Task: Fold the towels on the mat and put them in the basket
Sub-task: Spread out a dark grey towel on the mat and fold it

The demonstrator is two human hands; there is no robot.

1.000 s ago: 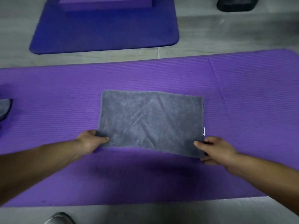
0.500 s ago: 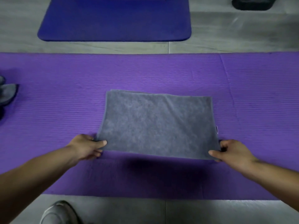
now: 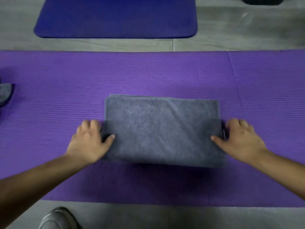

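Observation:
A grey towel (image 3: 162,129) lies in the middle of the purple mat (image 3: 165,75), its near half doubled over toward the far edge, where a thin strip of the lower layer shows. My left hand (image 3: 90,140) holds the towel's left side, thumb on top and fingers at the edge. My right hand (image 3: 237,139) holds the right side the same way, beside a small white tag. No basket is in view.
More grey cloth (image 3: 5,95) sits at the mat's far left edge. A dark blue mat (image 3: 115,19) lies beyond on the grey floor, and a black object (image 3: 262,0) at the top right. A grey shoe (image 3: 57,219) shows at the bottom.
Both hands lifted the towel's near edge and carried it away from me, folding the towel in half. The hands now sit farther up the mat at the towel's sides.

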